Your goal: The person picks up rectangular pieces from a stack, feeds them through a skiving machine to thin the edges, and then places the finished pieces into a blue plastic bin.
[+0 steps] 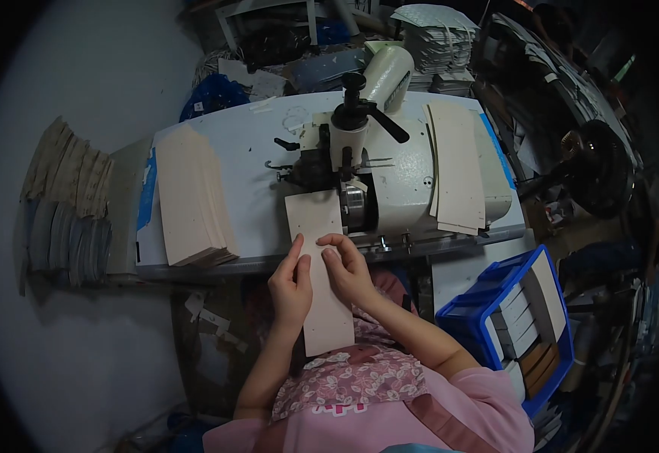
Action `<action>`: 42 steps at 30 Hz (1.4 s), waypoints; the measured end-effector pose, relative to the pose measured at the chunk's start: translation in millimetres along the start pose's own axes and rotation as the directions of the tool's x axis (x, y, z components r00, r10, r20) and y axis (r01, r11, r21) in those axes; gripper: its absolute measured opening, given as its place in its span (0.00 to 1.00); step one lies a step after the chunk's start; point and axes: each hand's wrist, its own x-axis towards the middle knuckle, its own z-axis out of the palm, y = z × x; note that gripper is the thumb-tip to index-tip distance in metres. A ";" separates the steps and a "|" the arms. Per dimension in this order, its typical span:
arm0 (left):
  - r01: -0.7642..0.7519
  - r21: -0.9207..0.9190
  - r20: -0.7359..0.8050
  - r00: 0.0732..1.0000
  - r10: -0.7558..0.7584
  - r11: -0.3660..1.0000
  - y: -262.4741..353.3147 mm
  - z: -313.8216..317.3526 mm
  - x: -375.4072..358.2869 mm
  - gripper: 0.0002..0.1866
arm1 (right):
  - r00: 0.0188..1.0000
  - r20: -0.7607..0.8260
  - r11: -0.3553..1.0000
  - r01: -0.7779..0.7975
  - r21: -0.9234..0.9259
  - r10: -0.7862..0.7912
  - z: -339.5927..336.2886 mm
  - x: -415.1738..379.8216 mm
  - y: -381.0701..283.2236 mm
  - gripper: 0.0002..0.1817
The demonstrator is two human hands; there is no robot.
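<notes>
Head view shows a stack of cream sheets (192,198) on the left of the table (258,162). Next, the left hand (290,287) lies flat with fingers out, pressing the long cream strip (319,264). That strip reaches from the lap up to the white machine (390,174). Just beside it, the right hand (348,268) presses the strip with bent fingers. A blue crate (488,298) sits far right.
</notes>
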 end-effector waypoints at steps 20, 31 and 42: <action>-0.796 0.321 0.505 0.602 0.619 0.512 113.9 -1.1 26.9 0.12 | 0.877 0.477 0.634 0.400 -0.662 -0.056 -68.2 -16.8 -116.5 0.52; -0.124 -0.121 0.091 0.987 0.135 0.985 6.1 -9.7 -0.7 0.28 | 0.989 0.110 0.991 0.103 -0.085 -0.094 -11.8 -27.1 -10.7 0.27; -0.012 -0.115 0.144 0.989 0.028 0.993 -3.1 -2.6 10.9 0.26 | 0.999 -0.036 0.999 0.007 -0.039 -0.009 0.0 -3.7 -2.7 0.15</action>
